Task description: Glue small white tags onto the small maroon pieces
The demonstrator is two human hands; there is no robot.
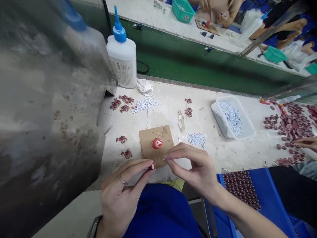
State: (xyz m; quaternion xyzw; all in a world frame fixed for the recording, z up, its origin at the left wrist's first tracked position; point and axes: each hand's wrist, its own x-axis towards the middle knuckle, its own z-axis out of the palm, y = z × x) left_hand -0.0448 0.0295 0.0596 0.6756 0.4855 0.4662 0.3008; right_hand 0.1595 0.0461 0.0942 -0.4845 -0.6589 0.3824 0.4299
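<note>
My left hand (126,188) pinches a small brown figure piece (153,166) with a tan part between thumb and fingertips. Just right of it, my right hand (195,167) is closed in a pinch on a tiny whitish piece (164,159), too small to make out fully. Both hands hover at the near edge of a cardboard square (163,132), on which a small red cap (157,143) with white stuff in it sits. Little heaps of brown figure pieces (126,153) lie to the left. Small white-blue pieces (196,139) are spread beyond my right hand.
A glue bottle (122,59) with a blue nozzle stands at the back left beside a metal panel (49,99). To the right are a clear plastic tub (247,130) of white-blue pieces and many brown pieces (289,124), where another person's hand (307,142) reaches in. Below sits a blue crate (266,191).
</note>
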